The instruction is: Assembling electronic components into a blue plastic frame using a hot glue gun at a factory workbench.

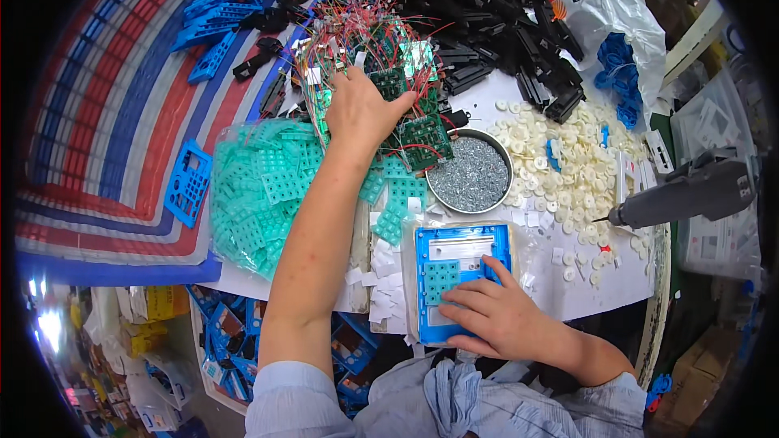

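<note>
My left hand (357,107) reaches over a heap of green circuit boards (388,85) with red wires. Its thumb is spread away from the fingers, whose tips touch the boards at the top of the heap. In front of me lies a blue plastic casing (423,276), face down, with a clear strip (461,247) at its top. A teal rubber keypad (439,282) sits inside it on the left. My right hand (503,320) rests on the casing's lower right, fingers stretched out, the tips at the keypad's edge and the casing's inside.
Teal keypads (264,182) fill a plastic bag at left. A round tin of screws (471,172) stands near cream plastic discs (560,162). A grey electric screwdriver (690,195) juts in from the right. Black plastic parts (462,0) pile up behind; a striped basket (154,203) stands left.
</note>
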Action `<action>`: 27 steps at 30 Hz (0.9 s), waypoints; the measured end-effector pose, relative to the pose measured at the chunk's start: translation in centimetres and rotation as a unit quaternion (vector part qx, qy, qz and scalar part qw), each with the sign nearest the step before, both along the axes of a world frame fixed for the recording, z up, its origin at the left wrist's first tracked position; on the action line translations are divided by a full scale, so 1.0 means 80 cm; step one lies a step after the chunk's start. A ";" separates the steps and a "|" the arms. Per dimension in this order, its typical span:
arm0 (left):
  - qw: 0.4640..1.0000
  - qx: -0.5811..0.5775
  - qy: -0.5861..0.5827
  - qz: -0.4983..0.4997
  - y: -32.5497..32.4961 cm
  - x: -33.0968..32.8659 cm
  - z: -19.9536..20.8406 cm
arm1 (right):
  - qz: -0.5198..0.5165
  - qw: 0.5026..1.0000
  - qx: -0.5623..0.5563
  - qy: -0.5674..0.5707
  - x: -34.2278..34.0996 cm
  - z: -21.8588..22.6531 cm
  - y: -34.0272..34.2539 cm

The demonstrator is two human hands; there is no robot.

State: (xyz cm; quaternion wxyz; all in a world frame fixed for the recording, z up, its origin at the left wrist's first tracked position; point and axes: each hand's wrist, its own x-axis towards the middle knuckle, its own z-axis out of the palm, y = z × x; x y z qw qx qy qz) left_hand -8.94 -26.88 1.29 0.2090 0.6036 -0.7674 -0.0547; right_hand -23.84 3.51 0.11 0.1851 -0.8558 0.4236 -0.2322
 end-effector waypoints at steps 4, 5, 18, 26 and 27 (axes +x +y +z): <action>0.990 -0.014 0.141 -0.024 -0.008 0.020 -0.003 | 0.006 1.000 -0.010 -0.005 -0.002 0.006 0.001; 0.988 0.018 0.152 -0.010 -0.010 0.031 -0.001 | 0.003 1.000 -0.010 -0.010 -0.003 0.006 0.003; 0.858 -0.400 0.049 -0.319 0.025 -0.011 0.030 | 0.030 0.999 -0.019 -0.037 0.013 0.003 0.003; 0.794 -0.431 0.242 -0.355 -0.005 -0.071 0.075 | 0.010 0.998 -0.046 -0.036 0.002 0.004 -0.021; 0.800 -0.399 0.339 -0.291 -0.008 -0.069 0.086 | 0.001 0.998 -0.056 -0.043 -0.003 0.006 -0.026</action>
